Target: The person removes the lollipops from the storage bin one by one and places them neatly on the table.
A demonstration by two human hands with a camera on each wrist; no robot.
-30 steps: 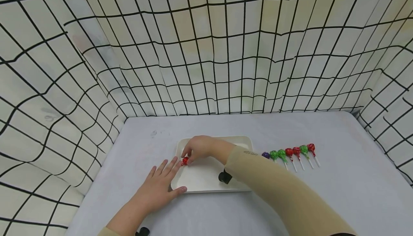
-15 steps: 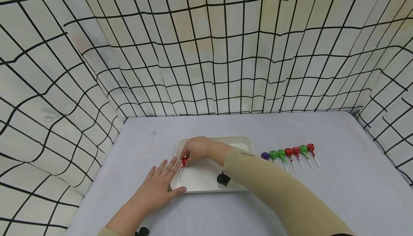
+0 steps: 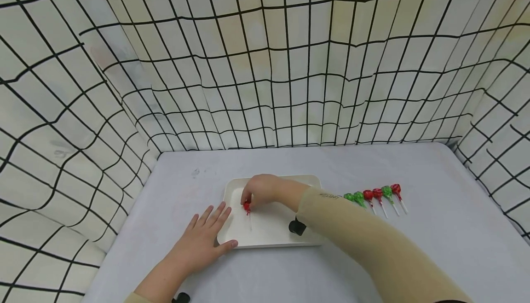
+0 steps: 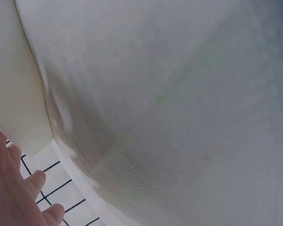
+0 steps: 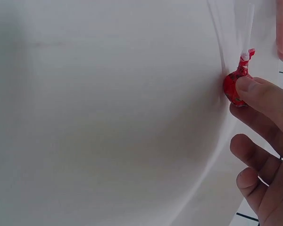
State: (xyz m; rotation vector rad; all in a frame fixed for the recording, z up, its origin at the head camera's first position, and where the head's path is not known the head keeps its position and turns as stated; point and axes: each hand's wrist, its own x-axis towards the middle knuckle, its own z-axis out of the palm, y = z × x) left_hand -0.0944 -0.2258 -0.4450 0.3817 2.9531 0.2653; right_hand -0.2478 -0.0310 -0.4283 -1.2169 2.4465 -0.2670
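In the head view my right hand (image 3: 262, 190) is over the left part of a white tray (image 3: 273, 238). It pinches a red-wrapped lollipop (image 3: 247, 206) by its candy end, with the thin white stick pointing toward me. The right wrist view shows the thumb and forefinger on the red lollipop (image 5: 232, 88), the other fingers loosely bent. My left hand (image 3: 203, 238) lies spread at the tray's left side, its fingertips and thumb at the tray edge. The left wrist view shows only some fingers of the left hand (image 4: 14, 188) and the pale tray and table surfaces.
Right of the tray, a slanting row of several lollipops lies on the white table (image 3: 430, 247), among them a green lollipop (image 3: 387, 192) and a red lollipop (image 3: 396, 189). My right sleeve (image 3: 356, 229) covers the row's near end. White walls with a black grid (image 3: 290, 63) surround the table.
My right hand has shifted a little to the right with the red lollipop, away from the left fingertips. A purple lollipop in the row is now hidden by the sleeve. The left hand stays put.
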